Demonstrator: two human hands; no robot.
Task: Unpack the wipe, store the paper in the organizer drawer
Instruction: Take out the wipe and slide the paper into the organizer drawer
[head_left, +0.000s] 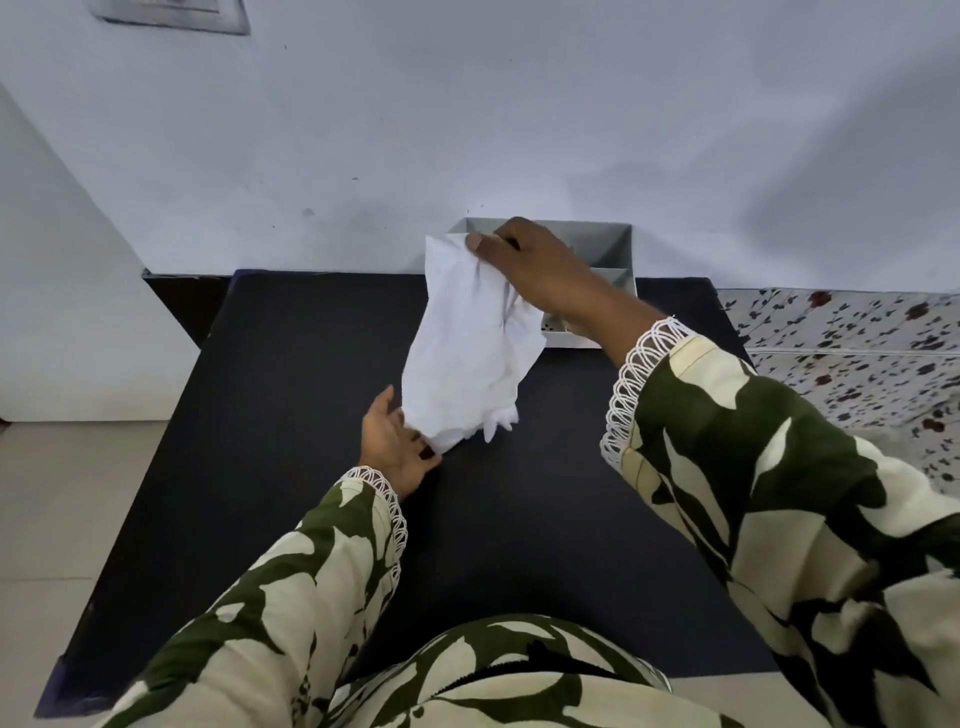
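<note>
A crumpled white sheet of paper (467, 343) hangs stretched between both hands above the black table (291, 374). My right hand (535, 265) pinches its top corner, raised in front of the grey organizer (618, 249). My left hand (395, 441) grips the paper's lower end close to the tabletop. The organizer stands at the table's far edge against the wall; its open compartments show at the top, and its lower front is mostly hidden by my right hand and the paper. I cannot tell the wipe apart from the paper.
A pale wall (467, 130) rises directly behind the organizer. A floral-patterned cloth (852, 358) covers the surface to the right of the table. Light floor tiles (57, 499) lie to the left. My patterned sleeves cross the near part of the table.
</note>
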